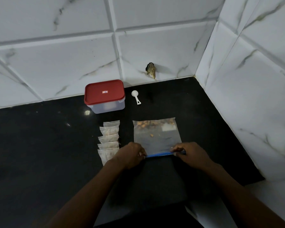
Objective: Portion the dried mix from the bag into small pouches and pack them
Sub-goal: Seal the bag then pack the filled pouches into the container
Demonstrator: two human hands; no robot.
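Observation:
A clear zip bag [156,139] lies flat on the black counter [39,145], with a little brown dried mix at its far end. Its blue zip strip [160,154] faces me. My left hand [132,153] pinches the strip's left end and my right hand [187,151] pinches its right end. Left of the bag, several small filled pouches [109,140] lie in an overlapping column running toward me. A white plastic scoop [136,96] rests beyond the bag.
A clear box with a red lid [104,96], closed, stands at the back against the tiled wall. Marble-look tiles form a corner at the right [237,112]. A dark hole [150,69] shows in the back wall.

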